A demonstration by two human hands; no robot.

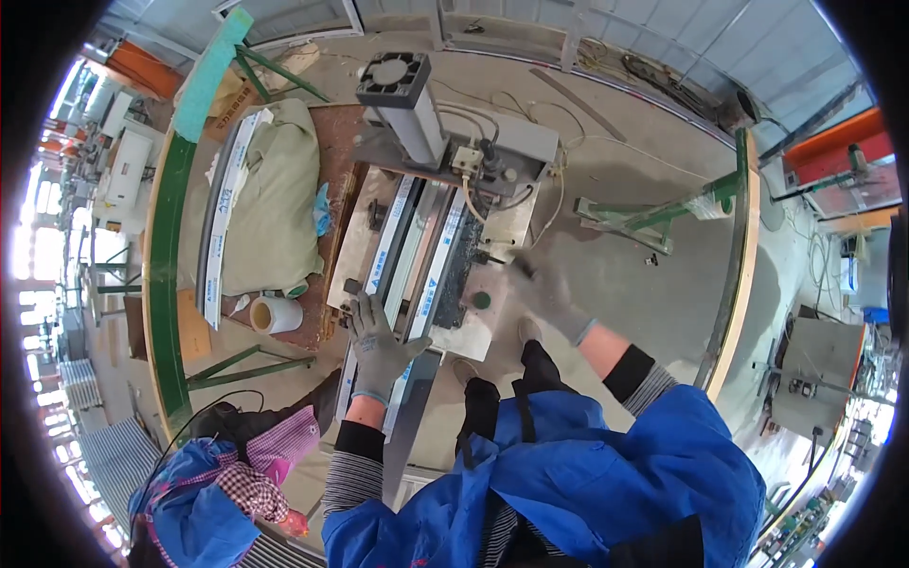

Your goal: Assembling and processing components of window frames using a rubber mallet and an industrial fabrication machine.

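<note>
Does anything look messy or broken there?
Messy, yes: a crumpled blue scrap lies beside the cloth, and a loose cable trails across the floor. The bars under the left hand show no clear damage.

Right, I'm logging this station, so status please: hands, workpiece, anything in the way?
Left hand spread on metal bar. Right hand blurred, right of it, grip unclear. Bar lies on machine. Cables close by, maybe obstructing.

The left hand (377, 352) is lying on the long profiles (386, 256), which are running ahead of it under the machine's fan-topped column (407, 114). Left of that hand, a hollow roll (284, 313) and, farther ahead, a cloth-covered bundle (275, 208) are resting on a side bench (336, 142). A co-worker (204, 502) is staying behind-left. Ahead-right of the right hand (549, 298), a trestle (663, 210) is standing.
</note>
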